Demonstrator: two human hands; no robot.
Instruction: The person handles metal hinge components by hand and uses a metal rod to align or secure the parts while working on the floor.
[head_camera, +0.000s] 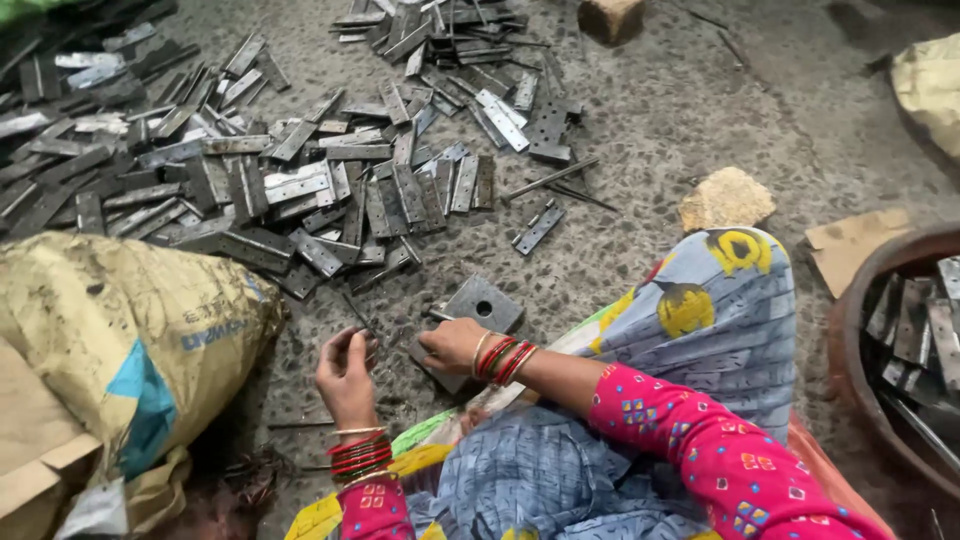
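both hands (345, 375) beside square plate (484, 302)

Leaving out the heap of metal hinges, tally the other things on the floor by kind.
Stones: 2
Square metal plate with a hole: 1
Yellow sack: 1
Round basin: 1
Cardboard piece: 1
Total: 6

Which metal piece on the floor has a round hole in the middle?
The square plate just beyond the right hand; the rest are long narrow hinge strips.
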